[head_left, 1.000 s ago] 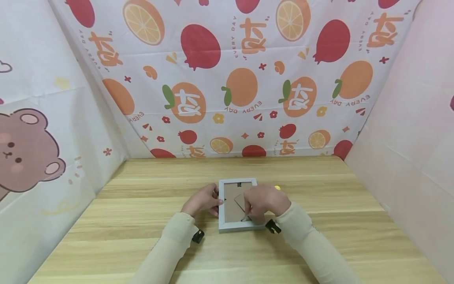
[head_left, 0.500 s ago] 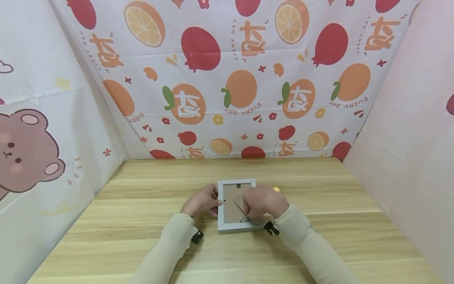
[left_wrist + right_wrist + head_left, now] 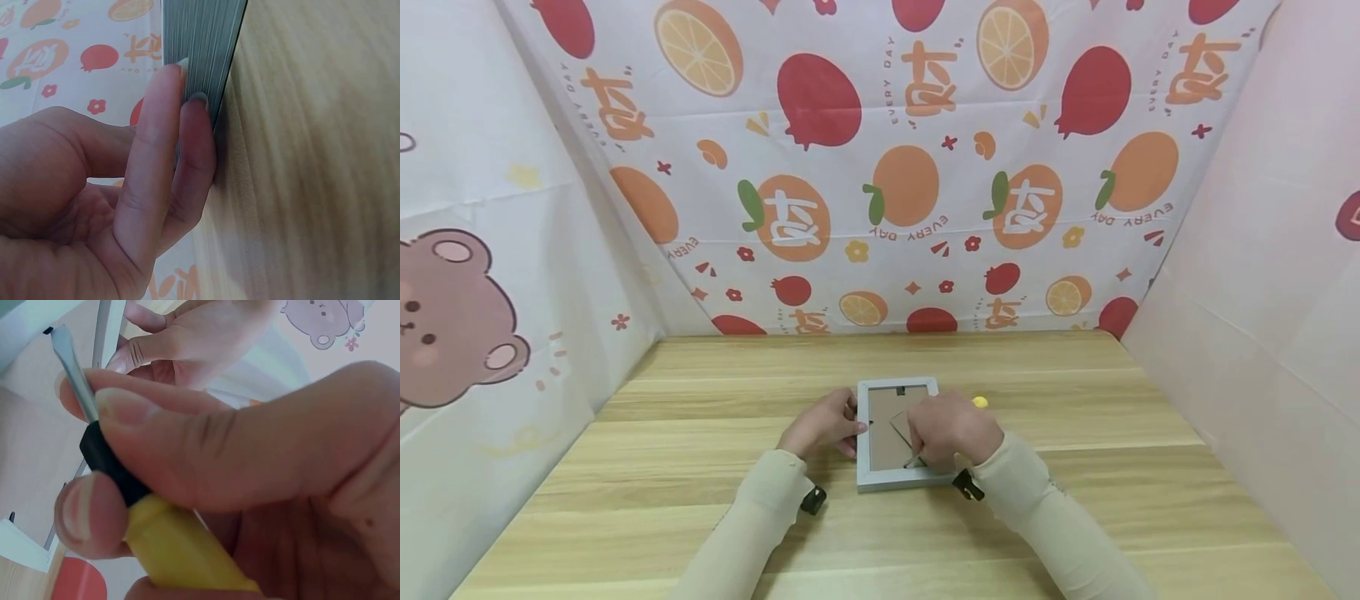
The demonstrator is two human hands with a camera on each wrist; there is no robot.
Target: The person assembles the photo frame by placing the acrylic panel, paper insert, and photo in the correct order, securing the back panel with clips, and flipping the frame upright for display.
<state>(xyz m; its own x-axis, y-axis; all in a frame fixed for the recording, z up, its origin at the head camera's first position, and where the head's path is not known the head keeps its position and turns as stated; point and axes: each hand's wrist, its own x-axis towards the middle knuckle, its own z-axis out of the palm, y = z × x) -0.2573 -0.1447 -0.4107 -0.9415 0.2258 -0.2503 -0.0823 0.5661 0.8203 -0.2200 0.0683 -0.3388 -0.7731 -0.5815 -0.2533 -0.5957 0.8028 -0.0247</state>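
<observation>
A picture frame with a light grey rim (image 3: 887, 478) lies back up on the table, its brown backing board (image 3: 883, 446) showing. Along its left side my left hand (image 3: 823, 423) holds the frame, fingertips against the grey side face (image 3: 206, 44) in the left wrist view. Over the right part of the board, my right hand (image 3: 955, 427) grips a flat-tip screwdriver (image 3: 178, 540) with a yellow handle and black collar. Its metal tip (image 3: 62, 340) is close beside a small black tab (image 3: 48, 330) at the frame's lower edge; contact cannot be told. The right hand hides part of the board.
More black tabs sit at the top (image 3: 901, 390) and left of the board. A slanted stand flap (image 3: 898, 417) lies on it, partly covered. The wooden table (image 3: 737, 375) meets a fruit-print cloth (image 3: 820, 217) at the back, with cloth walls on both sides.
The whole view has shifted slightly from small head motion. Both hands keep their places on the picture frame; the screwdriver tip stays by the lower edge, with hardly any visible movement.
</observation>
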